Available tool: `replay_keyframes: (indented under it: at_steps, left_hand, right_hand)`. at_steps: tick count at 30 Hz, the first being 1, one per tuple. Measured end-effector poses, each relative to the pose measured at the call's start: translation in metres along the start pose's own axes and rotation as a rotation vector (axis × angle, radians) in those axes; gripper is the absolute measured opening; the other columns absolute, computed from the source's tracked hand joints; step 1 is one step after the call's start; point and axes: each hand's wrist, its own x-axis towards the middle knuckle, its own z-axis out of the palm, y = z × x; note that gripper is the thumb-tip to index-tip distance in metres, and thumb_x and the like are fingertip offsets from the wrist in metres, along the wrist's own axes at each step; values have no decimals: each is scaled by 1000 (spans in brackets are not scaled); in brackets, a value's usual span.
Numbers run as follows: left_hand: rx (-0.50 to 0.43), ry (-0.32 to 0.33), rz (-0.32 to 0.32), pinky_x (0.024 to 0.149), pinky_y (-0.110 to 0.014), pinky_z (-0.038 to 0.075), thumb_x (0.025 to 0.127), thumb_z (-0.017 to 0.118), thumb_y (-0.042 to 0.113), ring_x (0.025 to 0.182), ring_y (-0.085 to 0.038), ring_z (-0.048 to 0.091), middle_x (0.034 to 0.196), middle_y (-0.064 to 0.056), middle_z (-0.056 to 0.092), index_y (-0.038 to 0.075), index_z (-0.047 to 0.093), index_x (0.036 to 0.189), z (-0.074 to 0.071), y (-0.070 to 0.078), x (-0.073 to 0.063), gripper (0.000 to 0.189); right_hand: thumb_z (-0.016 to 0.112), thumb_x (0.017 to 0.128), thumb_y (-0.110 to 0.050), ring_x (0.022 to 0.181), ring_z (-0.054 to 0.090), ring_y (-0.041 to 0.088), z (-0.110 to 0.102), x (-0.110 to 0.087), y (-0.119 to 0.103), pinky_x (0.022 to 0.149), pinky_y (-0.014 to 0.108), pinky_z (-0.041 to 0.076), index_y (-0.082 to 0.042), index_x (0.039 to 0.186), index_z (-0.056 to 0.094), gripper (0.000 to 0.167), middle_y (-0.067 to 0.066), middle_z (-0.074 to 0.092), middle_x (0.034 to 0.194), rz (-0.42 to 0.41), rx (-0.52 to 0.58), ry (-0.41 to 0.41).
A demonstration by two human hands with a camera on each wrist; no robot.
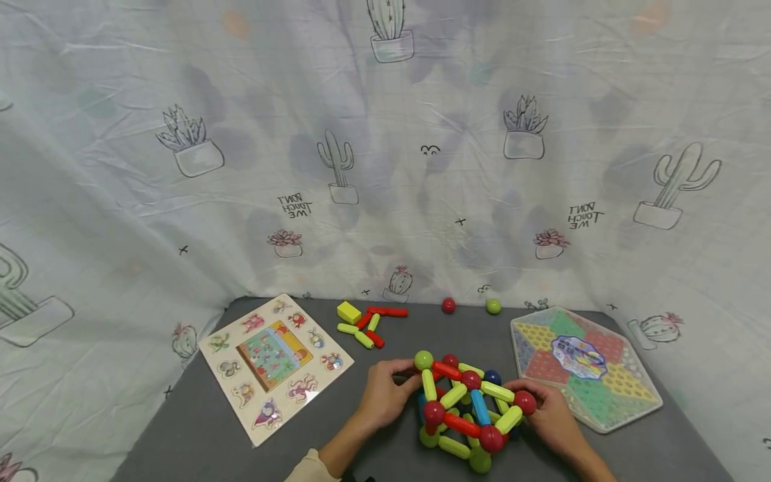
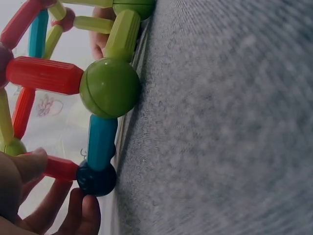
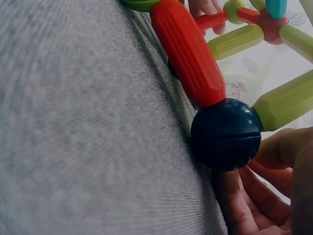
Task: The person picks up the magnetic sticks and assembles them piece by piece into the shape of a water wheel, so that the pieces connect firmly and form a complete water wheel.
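Note:
A frame of coloured sticks and balls (image 1: 472,380), like a magnetic building set, stands on the grey table with red, yellow-green and blue sticks. At its left side my left hand (image 1: 385,395) holds it, the thumb lying over a red stick (image 2: 59,167) beside a dark blue ball (image 2: 97,177) in the left wrist view. My right hand (image 1: 549,416) grips the right side, its fingers around a lower dark blue ball (image 3: 226,134) joined to a red stick and a yellow-green stick. The frame's bulk hides some fingertips in the head view.
Loose red sticks (image 1: 388,312), yellow-green sticks and a yellow block (image 1: 349,312) lie farther back. A red ball (image 1: 448,305) and a green ball (image 1: 494,306) sit near the curtain (image 1: 385,134). A picture puzzle board (image 1: 225,395) lies left, a hexagonal game board (image 1: 626,402) right.

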Motion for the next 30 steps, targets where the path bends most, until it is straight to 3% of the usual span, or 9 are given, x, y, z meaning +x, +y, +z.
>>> replay_keyframes:
  at_steps: [9,14,18,23,26,30]
  left_hand:
    - [-8,-30,1,90,-40,65,99,82,15,104,-18,77,109,-1,83,14,85,120,-1,-1,-2,21]
    - [23,-110,-28,82,-26,62,97,83,13,101,-17,76,111,-3,82,11,81,123,-1,-4,-2,26]
    - [32,-158,-31,79,-21,59,95,84,11,100,-15,77,112,-4,82,11,81,120,-3,-8,0,24]
    - [51,-222,-18,83,-25,60,93,83,7,96,-12,76,106,-1,82,13,82,112,-10,-11,3,20]
    - [85,-263,-31,83,-25,59,92,84,8,92,-8,72,103,0,79,11,80,114,-15,-14,4,23]
    - [146,-320,-48,69,-22,52,93,85,14,76,-3,62,92,5,71,9,76,120,-15,-18,5,28]
  right_hand:
    - [68,87,15,88,65,1,1,-1,1,73,23,58,0,118,78,36,-7,77,105,-25,1,5]
    - [68,85,16,94,65,1,2,0,0,75,23,57,-3,125,78,46,8,78,117,-15,-18,4]
    - [69,87,14,97,64,1,3,-1,0,76,23,55,-7,132,76,50,14,76,126,-6,-28,6]
    - [70,96,8,100,65,-1,3,-1,0,79,22,57,-8,130,77,38,11,76,124,-27,-34,11]
    - [69,99,3,101,66,-4,-6,-2,-1,84,22,58,-7,128,77,32,6,78,121,-48,-111,-60]
    - [68,99,0,92,67,-3,-29,-6,-5,78,24,58,0,120,73,21,3,76,107,-43,-144,-308]
